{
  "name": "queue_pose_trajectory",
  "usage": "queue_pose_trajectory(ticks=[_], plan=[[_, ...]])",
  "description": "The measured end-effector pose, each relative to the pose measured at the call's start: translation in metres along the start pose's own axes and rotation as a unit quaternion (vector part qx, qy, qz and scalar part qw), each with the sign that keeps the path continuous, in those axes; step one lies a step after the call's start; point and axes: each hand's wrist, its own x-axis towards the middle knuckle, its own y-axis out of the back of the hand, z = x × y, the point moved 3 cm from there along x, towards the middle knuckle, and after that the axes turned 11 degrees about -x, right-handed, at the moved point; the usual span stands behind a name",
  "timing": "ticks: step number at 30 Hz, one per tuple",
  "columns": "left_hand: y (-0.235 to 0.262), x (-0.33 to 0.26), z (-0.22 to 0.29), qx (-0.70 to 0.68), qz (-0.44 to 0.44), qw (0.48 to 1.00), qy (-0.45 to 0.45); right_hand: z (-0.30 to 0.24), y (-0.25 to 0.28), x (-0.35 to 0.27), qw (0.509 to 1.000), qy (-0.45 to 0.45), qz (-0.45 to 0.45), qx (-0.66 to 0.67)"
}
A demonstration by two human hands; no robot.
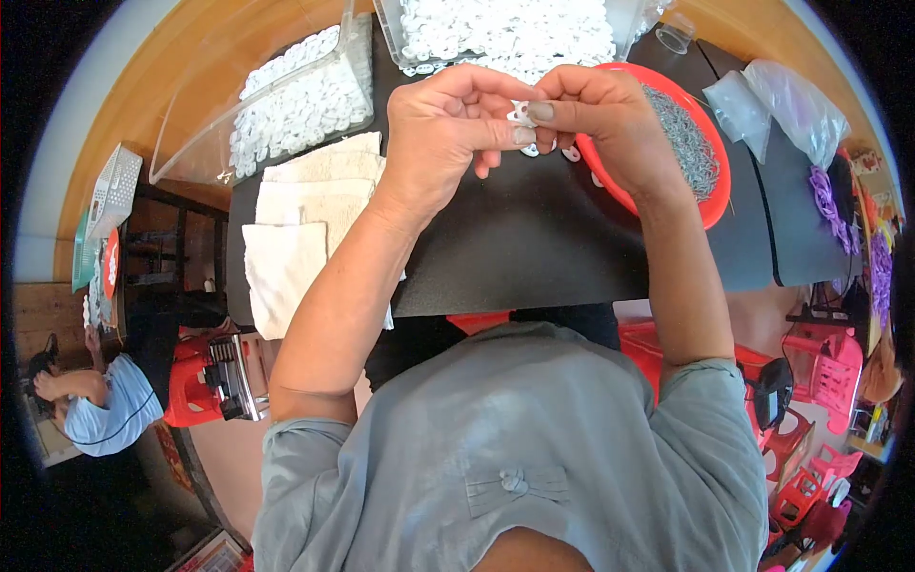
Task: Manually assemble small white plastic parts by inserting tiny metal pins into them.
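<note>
Over the black table my two hands meet, fingertips together, at a small white plastic piece (519, 113). My left hand (446, 129) pinches it between thumb and fingers. From the other side, the thumb and fingers of my right hand (610, 119) press on it too. Whether a tiny metal part is also between the fingertips cannot be made out. Just beyond my hands lies a heap of similar white pieces (505, 29). Close beside my right wrist stands a red bowl (717, 205) filled with small grey metal parts (688, 143), partly covered by that hand.
A transparent bin (357, 81) of white pieces stands at the far left. Folded cream cloths (286, 253) lie left of my left forearm. Plastic bags (796, 110) and a small transparent cup (675, 34) are at the far right. Another person (110, 405) sits at left.
</note>
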Motion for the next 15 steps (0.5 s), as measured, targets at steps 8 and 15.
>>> queue_pose_trajectory(ticks=[8, 15], plan=[[-0.0004, -0.0016, 0.0032, 0.031, -0.001, 1.0, -0.004, 0.0007, -0.0046, 0.0013, 1.0, 0.002, -0.001, 0.021], [-0.0073, -0.0044, 0.0033, 0.07, -0.018, 0.997, -0.04, 0.0039, -0.0007, 0.0016, 0.999, 0.022, -0.016, 0.041]])
